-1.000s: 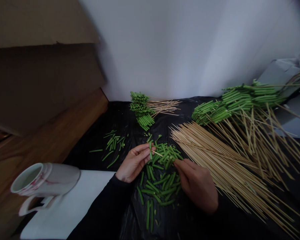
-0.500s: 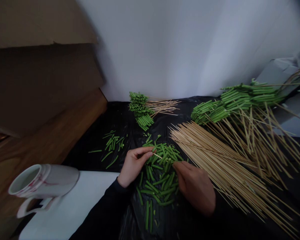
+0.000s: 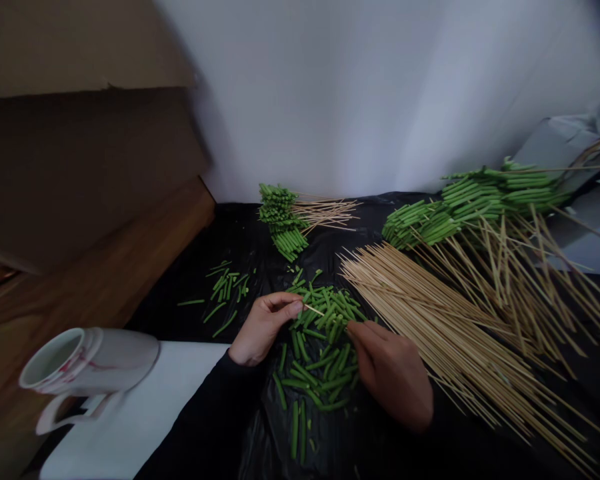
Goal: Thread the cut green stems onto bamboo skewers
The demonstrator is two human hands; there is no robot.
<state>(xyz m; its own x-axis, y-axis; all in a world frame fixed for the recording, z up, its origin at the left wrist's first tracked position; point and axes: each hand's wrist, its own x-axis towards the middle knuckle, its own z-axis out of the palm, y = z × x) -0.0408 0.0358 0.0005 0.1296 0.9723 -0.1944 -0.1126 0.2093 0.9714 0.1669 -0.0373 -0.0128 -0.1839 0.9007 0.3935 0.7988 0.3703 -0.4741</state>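
Observation:
My left hand (image 3: 259,328) is closed in a pinch over the pile, at the left end of a thin wooden skewer (image 3: 314,310). A green bean piece seems to sit between its fingertips, mostly hidden. Opposite it, my right hand (image 3: 394,371) has its fingers closed around the skewer's other part. Green bean pieces (image 3: 336,327) show in front of the right fingertips, apparently on the skewer. Under and between both hands lies a loose pile of cut green beans (image 3: 325,383) on black plastic sheeting (image 3: 273,440).
Bare skewers (image 3: 430,313) lie in a thick bundle at right. Beyond them are stacked skewered beans (image 3: 470,203), and another stack (image 3: 283,223) sits by the wall. Scattered bean pieces (image 3: 225,288) lie at left. A white mug (image 3: 115,360) rests sideways on a white surface (image 3: 180,387).
My left hand has shifted slightly left and down, its fingers closing together at the skewer's end. The right hand has barely moved.

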